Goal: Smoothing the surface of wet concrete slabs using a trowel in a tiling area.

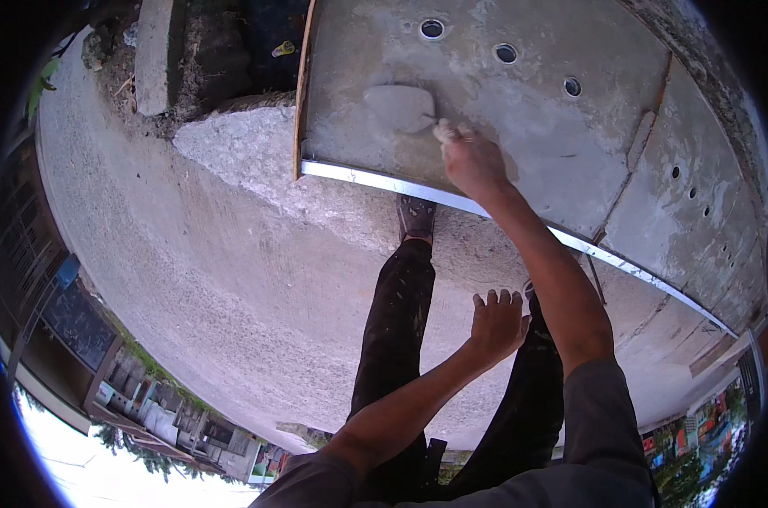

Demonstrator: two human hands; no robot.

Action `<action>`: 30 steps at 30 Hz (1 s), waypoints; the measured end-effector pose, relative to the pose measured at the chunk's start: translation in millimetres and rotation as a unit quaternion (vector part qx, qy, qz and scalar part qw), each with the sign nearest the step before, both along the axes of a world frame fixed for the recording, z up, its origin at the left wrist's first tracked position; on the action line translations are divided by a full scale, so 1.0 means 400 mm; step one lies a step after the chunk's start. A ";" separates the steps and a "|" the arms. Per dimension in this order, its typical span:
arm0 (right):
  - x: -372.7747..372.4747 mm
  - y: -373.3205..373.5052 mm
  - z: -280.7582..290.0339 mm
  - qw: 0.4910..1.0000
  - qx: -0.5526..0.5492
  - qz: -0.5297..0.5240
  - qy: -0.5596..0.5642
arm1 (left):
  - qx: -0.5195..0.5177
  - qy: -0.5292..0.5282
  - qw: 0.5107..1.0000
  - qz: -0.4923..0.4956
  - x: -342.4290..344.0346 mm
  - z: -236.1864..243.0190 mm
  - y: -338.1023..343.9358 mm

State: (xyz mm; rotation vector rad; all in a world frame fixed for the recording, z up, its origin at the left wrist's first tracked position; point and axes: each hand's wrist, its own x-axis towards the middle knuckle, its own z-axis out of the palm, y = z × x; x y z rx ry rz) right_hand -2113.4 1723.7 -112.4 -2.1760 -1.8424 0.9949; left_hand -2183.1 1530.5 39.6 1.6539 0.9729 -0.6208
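Note:
My right hand (473,161) is closed around the handle of a trowel (401,107), whose rounded flat blade is against the wet grey concrete slab (358,51). Most of the handle is hidden by my fingers. A pale metal strip (367,178) edges the slab on my side, and my right forearm reaches over it. Lower down, my left hand (498,323) holds nothing; its fingers are apart, beside my right knee. Whether it touches the leg I cannot tell.
Several round holes with rims, such as one hole (432,30), open in the slab. A wooden board (303,93) bounds its left side. Further left are a concrete block (157,59) and a dark pit with a yellow wrapper (283,49). Rough pavement (231,254) lies under my feet.

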 end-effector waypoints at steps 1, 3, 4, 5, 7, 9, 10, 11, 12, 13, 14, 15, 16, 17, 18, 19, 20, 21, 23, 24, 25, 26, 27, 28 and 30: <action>-0.001 -0.005 -0.003 0.999 0.009 0.038 -0.017 | 0.002 0.002 1.000 0.000 0.004 0.000 0.003; 0.030 0.015 -0.020 1.000 -0.010 0.005 -0.020 | 0.001 -0.001 1.000 -0.001 0.009 0.000 0.005; 0.047 0.020 -0.025 0.999 -0.027 -0.027 -0.019 | 0.000 -0.002 1.000 0.002 0.011 0.000 0.004; 0.069 0.013 -0.024 0.999 -0.029 -0.029 -0.024 | -0.001 -0.004 1.000 0.005 0.015 0.000 0.003; 0.087 0.007 0.001 0.994 0.007 -0.102 -0.026 | 0.003 -0.001 1.000 0.000 0.004 -0.003 -0.008; 0.074 -0.049 0.024 0.989 0.017 -0.147 0.007 | 0.002 0.005 1.000 -0.010 -0.002 -0.007 -0.015; 0.070 -0.088 0.033 0.981 0.028 -0.190 0.040 | 0.001 -0.001 1.000 -0.010 0.002 -0.008 -0.016; 0.054 -0.123 0.042 0.980 0.027 -0.191 0.037 | -0.010 0.010 1.000 -0.025 -0.001 -0.009 -0.017; 0.028 -0.151 0.053 0.966 0.071 -0.239 0.063 | -0.020 0.022 0.999 -0.040 -0.003 -0.012 -0.018; -0.003 -0.170 0.058 0.947 0.116 -0.286 0.091 | -0.032 0.037 0.996 -0.072 -0.010 -0.020 -0.022; -0.010 -0.194 0.055 0.947 0.119 -0.285 0.084 | -0.031 0.029 0.996 -0.073 -0.005 -0.020 -0.028; -0.023 -0.219 0.046 0.939 0.100 -0.311 0.104 | -0.034 0.025 0.996 -0.077 -0.008 -0.017 -0.038; -0.038 -0.220 0.038 0.929 0.084 -0.337 0.127 | -0.033 0.024 0.996 -0.082 -0.016 -0.018 -0.051; -0.048 -0.209 0.022 0.932 0.090 -0.335 0.107 | -0.033 0.025 0.991 -0.125 -0.021 -0.035 -0.076; -0.060 -0.193 0.014 0.931 0.093 -0.336 0.108 | -0.030 0.026 0.991 -0.126 -0.027 -0.038 -0.089; -0.071 -0.174 0.005 0.930 0.095 -0.337 0.110 | -0.027 0.009 0.992 -0.120 -0.033 -0.041 -0.102; -0.080 -0.153 -0.005 0.929 0.097 -0.338 0.112 | -0.024 -0.008 0.993 -0.114 -0.038 -0.049 -0.113; -0.096 -0.130 -0.013 0.929 0.097 -0.339 0.115 | -0.023 -0.005 0.993 -0.115 -0.048 -0.060 -0.126; -0.120 -0.077 -0.016 0.924 0.141 -0.323 0.146 | 0.043 -0.044 0.993 -0.104 -0.063 -0.067 -0.142; -0.116 -0.066 -0.024 0.925 0.141 -0.322 0.142 | 0.042 -0.048 0.993 -0.104 -0.052 -0.062 -0.138; -0.109 -0.056 -0.031 0.935 0.125 -0.303 0.134 | 0.015 -0.042 0.995 -0.088 -0.036 -0.051 -0.122; -0.096 -0.055 -0.034 0.944 0.109 -0.284 0.125 | -0.011 -0.036 0.997 -0.071 -0.016 -0.041 -0.106; -0.102 -0.059 -0.018 0.944 0.108 -0.285 0.128 | -0.012 -0.033 0.997 -0.072 -0.017 -0.032 -0.087; -0.100 -0.074 0.006 0.950 0.123 -0.261 0.119 | -0.029 -0.006 0.996 -0.081 -0.018 -0.027 -0.072; -0.080 -0.098 0.040 0.955 0.140 -0.236 0.110 | -0.044 0.019 0.995 -0.089 -0.020 -0.022 -0.046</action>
